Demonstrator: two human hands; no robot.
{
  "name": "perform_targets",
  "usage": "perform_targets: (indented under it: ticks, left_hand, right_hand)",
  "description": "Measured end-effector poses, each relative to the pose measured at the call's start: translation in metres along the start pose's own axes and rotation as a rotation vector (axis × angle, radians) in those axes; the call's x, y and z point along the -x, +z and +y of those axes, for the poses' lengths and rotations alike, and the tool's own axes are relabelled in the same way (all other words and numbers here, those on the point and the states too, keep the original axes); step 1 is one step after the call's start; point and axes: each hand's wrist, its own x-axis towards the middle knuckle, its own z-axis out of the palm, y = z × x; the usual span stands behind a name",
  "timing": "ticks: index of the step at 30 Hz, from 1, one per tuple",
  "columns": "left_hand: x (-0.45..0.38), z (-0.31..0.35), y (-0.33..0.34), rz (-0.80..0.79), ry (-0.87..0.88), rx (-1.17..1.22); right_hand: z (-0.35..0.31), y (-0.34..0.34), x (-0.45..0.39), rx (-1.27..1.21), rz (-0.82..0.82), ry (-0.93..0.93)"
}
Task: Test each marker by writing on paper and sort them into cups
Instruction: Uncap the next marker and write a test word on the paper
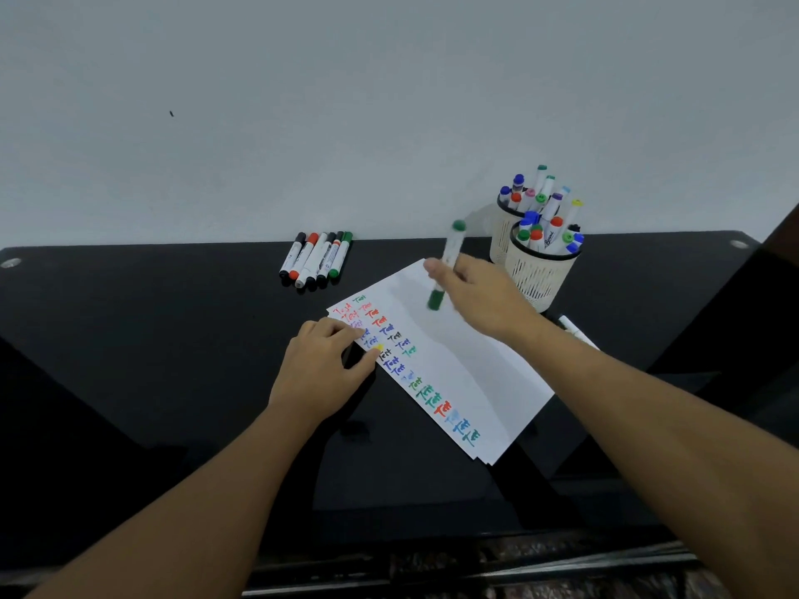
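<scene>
My right hand (471, 287) grips a capped green marker (447, 265) above the paper (467, 365), my left hand (324, 365) pressing flat; next, probably into a cup (540, 274).

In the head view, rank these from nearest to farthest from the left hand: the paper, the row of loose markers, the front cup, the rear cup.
1. Paper: under the fingertips of the left hand, at its right.
2. Row of loose markers: ahead of the hand, at the table's back edge.
3. Front cup: far right, beyond the paper.
4. Rear cup: directly behind the front cup.
</scene>
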Motion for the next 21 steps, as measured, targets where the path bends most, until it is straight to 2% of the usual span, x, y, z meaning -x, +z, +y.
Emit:
perform_targets:
  ticks: [4, 10, 16, 21]
  left_hand:
    - [-0.001, -0.001, 0.002, -0.004, 0.013, -0.013]
    - [-0.002, -0.001, 0.001, -0.018, -0.001, -0.018]
    - [-0.012, 0.003, -0.004, -0.117, -0.053, -0.024]
    - [-0.052, 0.032, -0.013, -0.122, -0.004, 0.059]
  right_hand:
    - [0.003, -0.017, -0.012, 0.029, 0.17, -0.002]
    - [0.001, -0.058, -0.029, 0.033, 0.316, -0.011]
    - [0.004, -0.107, -0.052, -0.2, 0.45, 0.106]
    - [0.023, -0.128, -0.068, -0.048, 0.532, 0.1]
